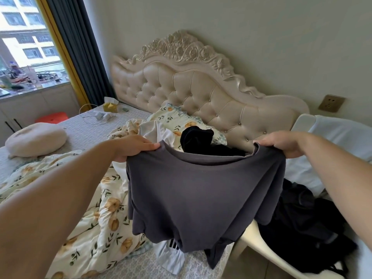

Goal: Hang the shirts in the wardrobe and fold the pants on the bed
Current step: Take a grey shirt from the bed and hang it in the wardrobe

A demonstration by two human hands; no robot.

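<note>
Two grips | my left hand (132, 147) and right hand (281, 144) pinch the grey shirt (201, 188) by its shoulders, fingers (150, 146) curled on cloth | it hangs above the bed's (84, 127) near right edge | keep shoulders level for a hanger (wardrobe unseen)

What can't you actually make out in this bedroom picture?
Head view only.
Wardrobe: outside the frame.
Black garment on the bed: lower part hidden behind the grey shirt.
White striped garment: mostly covered by the shirt's hem.
Dark pile on the chair: blurred, kind unclear.
Windowsill clutter: too small.
</note>
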